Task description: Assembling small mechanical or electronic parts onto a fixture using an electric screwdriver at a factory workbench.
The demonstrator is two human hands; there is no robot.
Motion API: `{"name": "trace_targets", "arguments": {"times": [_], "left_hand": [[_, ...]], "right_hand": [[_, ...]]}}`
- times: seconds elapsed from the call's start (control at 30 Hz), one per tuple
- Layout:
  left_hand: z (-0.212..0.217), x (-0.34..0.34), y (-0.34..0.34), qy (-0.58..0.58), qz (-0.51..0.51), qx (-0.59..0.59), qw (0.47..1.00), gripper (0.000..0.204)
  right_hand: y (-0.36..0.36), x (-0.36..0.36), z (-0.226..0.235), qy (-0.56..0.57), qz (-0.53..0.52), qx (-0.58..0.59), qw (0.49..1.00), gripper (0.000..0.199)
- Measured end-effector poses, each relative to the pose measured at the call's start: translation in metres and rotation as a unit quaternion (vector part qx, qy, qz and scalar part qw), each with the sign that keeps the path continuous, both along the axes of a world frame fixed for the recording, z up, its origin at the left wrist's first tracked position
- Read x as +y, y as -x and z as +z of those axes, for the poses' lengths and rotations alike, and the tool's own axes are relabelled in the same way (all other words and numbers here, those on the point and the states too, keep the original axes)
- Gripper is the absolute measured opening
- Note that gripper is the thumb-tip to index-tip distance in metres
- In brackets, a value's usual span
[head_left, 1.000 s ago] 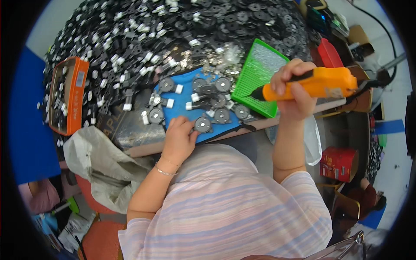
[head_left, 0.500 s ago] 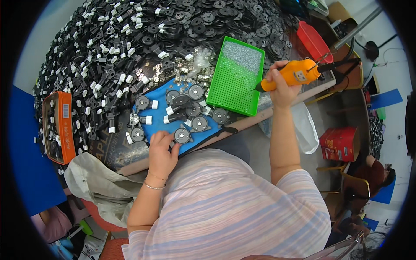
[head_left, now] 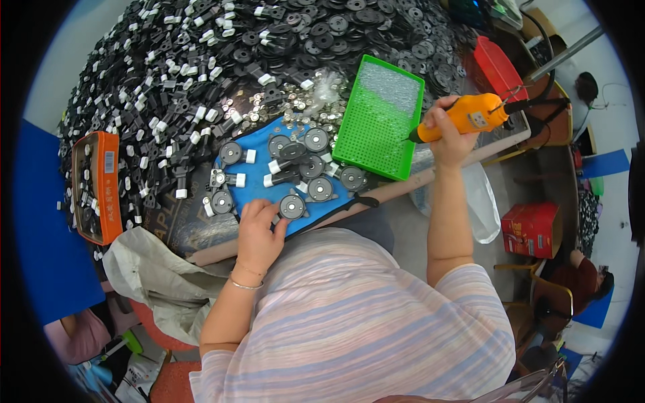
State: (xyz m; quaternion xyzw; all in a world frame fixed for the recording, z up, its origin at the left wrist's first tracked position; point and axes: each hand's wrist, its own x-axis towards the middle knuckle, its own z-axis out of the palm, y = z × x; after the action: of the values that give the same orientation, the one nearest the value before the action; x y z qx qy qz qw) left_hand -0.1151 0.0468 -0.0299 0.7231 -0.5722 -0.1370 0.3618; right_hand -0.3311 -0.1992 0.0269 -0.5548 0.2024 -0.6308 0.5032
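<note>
My left hand [head_left: 259,232] rests at the near edge of a blue mat [head_left: 259,191]. Its thumb and fingers close on the left side of a black wheel part [head_left: 292,207] with a metal centre. Raised at the right, my right hand [head_left: 451,138] is wrapped round an orange electric screwdriver [head_left: 474,114]. The screwdriver's dark tip points left, over the right side of a green perforated tray [head_left: 363,138], whose far end holds many small silvery screws [head_left: 390,87]. Several similar wheel parts [head_left: 320,189], some with white ends, lie on the mat beyond my left hand.
A large heap of black parts with white ends [head_left: 161,101] and black discs [head_left: 336,27] covers the far table. Small metal pieces [head_left: 302,101] lie beyond the mat. An orange-rimmed box [head_left: 109,188] stands left, a red tray [head_left: 497,67] far right. A red carton [head_left: 531,228] sits beyond the table edge.
The whole scene has shifted slightly to the right in the picture. Both hands keep their holds, and the screwdriver tip stays over the green tray.
</note>
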Motion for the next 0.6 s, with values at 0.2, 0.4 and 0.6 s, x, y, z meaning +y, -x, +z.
{"name": "trace_targets", "arguments": {"times": [0.2, 0.4, 0.6], "left_hand": [[0.018, 0.018, -0.002, 0.008, 0.014, -0.017, 1.0, 0.042], [0.025, 0.042, -0.052, 0.026, 0.156, -0.082, 0.984, 0.047], [0.0, 0.04, -0.077, 0.012, 0.139, -0.044, 0.989, 0.038]], "right_hand": [[0.001, 0.001, 0.009, -0.016, -0.014, 0.007, 1.0, 0.02], [-0.02, 0.032, 0.038, 0.05, 0.14, -0.052, 0.988, 0.022], [-0.107, 0.091, 0.038, 0.018, 0.349, -0.052, 0.936, 0.024]]}}
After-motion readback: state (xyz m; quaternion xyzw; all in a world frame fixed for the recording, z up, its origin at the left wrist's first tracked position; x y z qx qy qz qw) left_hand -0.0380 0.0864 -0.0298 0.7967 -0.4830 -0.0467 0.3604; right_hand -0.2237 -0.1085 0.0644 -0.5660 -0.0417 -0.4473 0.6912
